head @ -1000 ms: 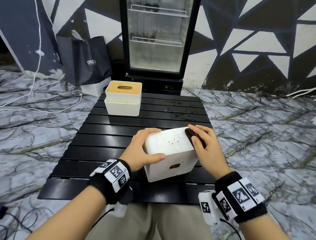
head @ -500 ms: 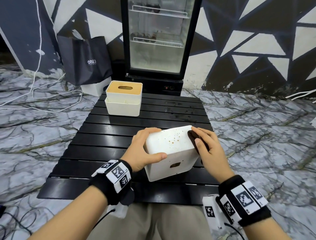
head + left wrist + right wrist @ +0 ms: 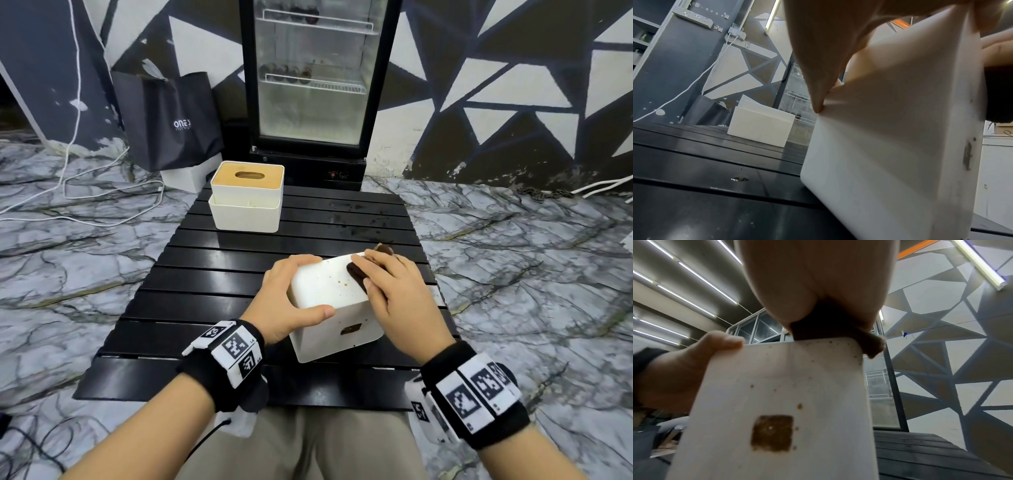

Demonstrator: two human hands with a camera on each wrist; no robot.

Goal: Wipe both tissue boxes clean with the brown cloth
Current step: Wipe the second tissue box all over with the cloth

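Tissue boxes sit on the black slatted desk (image 3: 205, 329), and we work on the near one. Our left hand (image 3: 286, 298) grips the near white tissue box (image 3: 329, 301) from its left side, fingers curled over the far top edge and thumb pressed along the near edge. That box is tipped off the slats, one lower corner raised, and its upward face carries small brown specks. A square brown patch shows on the face turned toward us. Our right hand (image 3: 394, 294) presses the brown cloth (image 3: 356, 275) flat against the right part of the upper face, fingers nearly straight over it; a bit of cloth sticks out past the far right corner of the box. The second tissue box (image 3: 246, 198), white with a wooden slotted lid, stands upright at the far left of the desk, well apart from our hands. Beyond the desk stands a glass-door fridge (image 3: 311, 78), with a black bag (image 3: 168, 120) to its left on the marbled floor.
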